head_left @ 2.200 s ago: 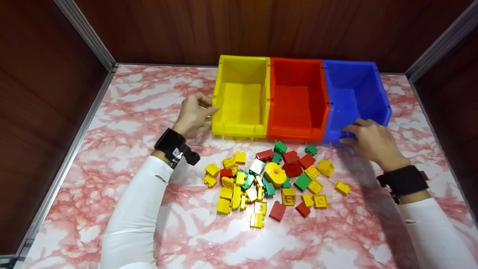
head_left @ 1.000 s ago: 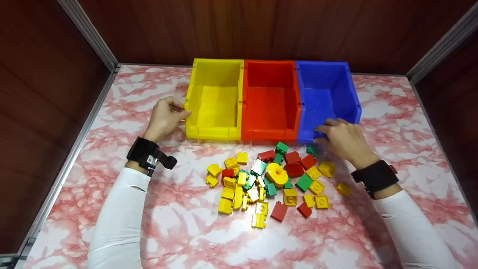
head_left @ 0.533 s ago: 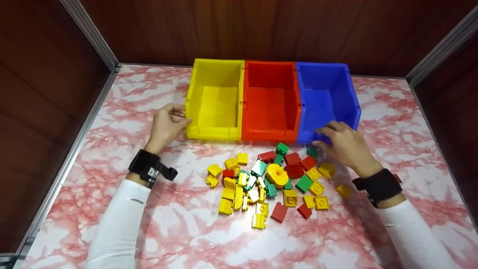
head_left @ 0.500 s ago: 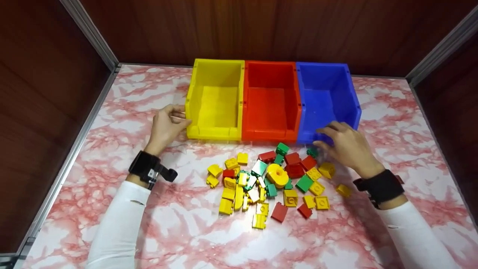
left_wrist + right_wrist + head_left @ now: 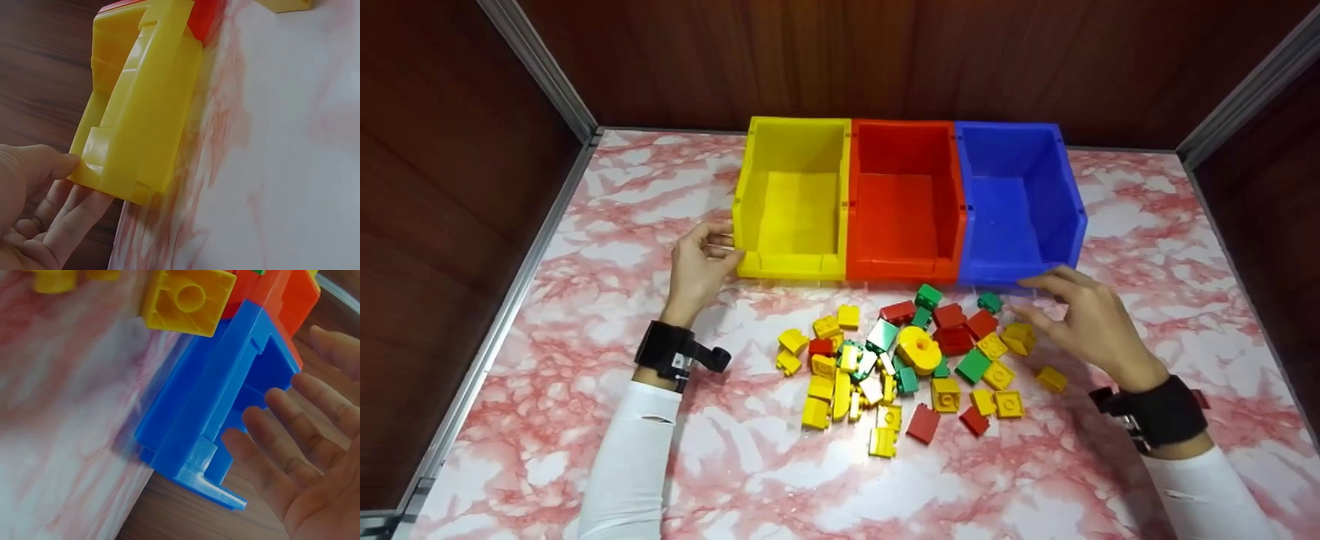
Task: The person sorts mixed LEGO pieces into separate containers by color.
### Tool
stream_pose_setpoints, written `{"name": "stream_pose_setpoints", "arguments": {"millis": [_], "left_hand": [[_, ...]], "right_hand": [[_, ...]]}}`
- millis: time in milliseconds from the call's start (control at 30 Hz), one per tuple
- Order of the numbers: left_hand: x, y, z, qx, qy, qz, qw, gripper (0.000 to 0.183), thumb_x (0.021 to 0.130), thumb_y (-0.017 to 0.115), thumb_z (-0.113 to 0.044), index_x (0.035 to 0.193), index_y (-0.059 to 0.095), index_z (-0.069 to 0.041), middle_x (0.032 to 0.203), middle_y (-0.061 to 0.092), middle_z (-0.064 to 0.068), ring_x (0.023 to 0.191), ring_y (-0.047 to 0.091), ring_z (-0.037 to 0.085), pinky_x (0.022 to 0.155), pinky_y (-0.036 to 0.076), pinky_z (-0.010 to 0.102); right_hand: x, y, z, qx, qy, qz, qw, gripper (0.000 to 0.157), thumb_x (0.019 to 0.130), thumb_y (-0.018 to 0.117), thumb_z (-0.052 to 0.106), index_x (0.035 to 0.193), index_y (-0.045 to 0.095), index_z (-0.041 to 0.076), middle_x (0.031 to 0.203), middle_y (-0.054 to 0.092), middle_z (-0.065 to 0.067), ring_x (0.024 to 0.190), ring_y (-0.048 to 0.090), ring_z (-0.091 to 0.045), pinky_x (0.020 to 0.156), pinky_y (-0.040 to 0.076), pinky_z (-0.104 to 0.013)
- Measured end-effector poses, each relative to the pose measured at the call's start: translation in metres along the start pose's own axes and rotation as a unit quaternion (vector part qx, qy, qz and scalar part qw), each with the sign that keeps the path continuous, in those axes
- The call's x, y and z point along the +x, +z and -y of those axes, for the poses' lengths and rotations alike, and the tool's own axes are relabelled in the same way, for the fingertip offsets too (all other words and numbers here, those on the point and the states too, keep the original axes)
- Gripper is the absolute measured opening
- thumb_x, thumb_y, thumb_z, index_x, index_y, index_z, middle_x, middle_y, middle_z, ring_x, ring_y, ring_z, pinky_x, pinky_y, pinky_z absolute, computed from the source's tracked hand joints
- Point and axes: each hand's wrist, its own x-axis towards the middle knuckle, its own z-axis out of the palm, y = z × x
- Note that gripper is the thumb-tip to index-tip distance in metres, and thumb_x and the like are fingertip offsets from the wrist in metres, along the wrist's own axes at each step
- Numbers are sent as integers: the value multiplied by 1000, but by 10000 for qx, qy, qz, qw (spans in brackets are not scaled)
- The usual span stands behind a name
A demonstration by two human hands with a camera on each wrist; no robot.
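A yellow bin (image 5: pixel 793 265), a red bin (image 5: pixel 904 268) and a blue bin (image 5: pixel 1009 274) stand side by side along the back of the marbled table. My left hand (image 5: pixel 699 266) holds the yellow bin's front left corner; in the left wrist view the thumb (image 5: pixel 62 164) lies on the rim and the fingers (image 5: pixel 79 222) against the outer side wall. My right hand (image 5: pixel 1099 322) is off the blue bin, just in front of it, with relaxed, spread fingers and nothing in the palm. Building bricks (image 5: pixel 918 350) in yellow, red and green lie scattered before the bins.
Dark wood-look walls (image 5: pixel 840 60) enclose the table (image 5: pixel 780 495) at the back and both sides, with metal strips along the corners. A single yellow brick (image 5: pixel 1051 379) lies at the pile's right edge, below my right hand.
The three bins have slid left with both hands on them, then stopped. My right hand has since come off the blue bin toward the front right; my left hand has shifted slightly nearer.
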Motion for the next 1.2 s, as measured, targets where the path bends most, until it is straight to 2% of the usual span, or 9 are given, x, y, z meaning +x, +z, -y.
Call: {"name": "stream_pose_setpoints", "arguments": {"millis": [200, 367, 533, 700, 900, 1067, 1200], "left_hand": [[-3, 3, 2, -73, 156, -184, 9997, 33, 91, 76, 2, 123, 71, 2, 109, 73, 22, 84, 67, 9, 77, 58, 13], [-3, 3, 3, 1, 254, -234, 9994, 30, 91, 76, 0, 121, 72, 3, 110, 75, 24, 87, 68, 12, 79, 57, 13], [-2, 5, 4, -17, 242, -223, 9995, 29, 91, 76, 0, 119, 72, 4, 111, 74, 25, 90, 69, 17, 80, 57, 13], [-3, 5, 4, -29, 185, -204, 9996, 30, 92, 76, 0, 121, 71, 4, 115, 74, 24, 94, 71, 24, 80, 57, 12], [-3, 5, 4, -49, 240, -196, 9995, 31, 92, 76, 0, 122, 71, 4, 117, 74, 24, 96, 72, 30, 80, 57, 12], [-3, 5, 4, -38, 245, -190, 9995, 31, 92, 75, 1, 123, 71, 4, 117, 73, 24, 98, 73, 33, 80, 57, 11], [-3, 5, 4, -27, 213, -200, 9996, 32, 92, 75, 1, 123, 70, 3, 115, 73, 25, 96, 73, 30, 80, 57, 11]], "right_hand": [[-10, 0, -1, 242, 220, 549, 9980, 34, 86, 88, 18, 115, 78, 4, 109, 74, -15, 93, 75, -37, 77, 65, -58], [-12, 0, -2, 343, 409, 995, 9936, 31, 84, 87, 15, 112, 78, 6, 110, 72, -13, 98, 74, -38, 80, 65, -58], [-14, 3, -5, 129, 432, 1257, 9910, 33, 81, 90, 16, 111, 78, 7, 110, 72, -13, 96, 72, -34, 79, 64, -54], [-13, 10, -7, 0, 332, 1380, 9899, 33, 78, 94, 21, 106, 80, 9, 106, 74, -8, 93, 69, -26, 77, 61, -45], [-10, 16, -9, 54, 285, 1629, 9862, 21, 82, 91, 16, 100, 83, 10, 98, 79, -4, 92, 72, -22, 74, 61, -35], [-4, 14, -6, 9, 132, 1537, 9880, 16, 82, 89, 14, 96, 83, 10, 94, 80, -3, 91, 72, -20, 76, 60, -38], [5, 1, 0, 119, 72, 1315, 9912, 19, 80, 92, 18, 94, 83, 9, 96, 79, -5, 89, 73, -20, 74, 62, -40]]}}
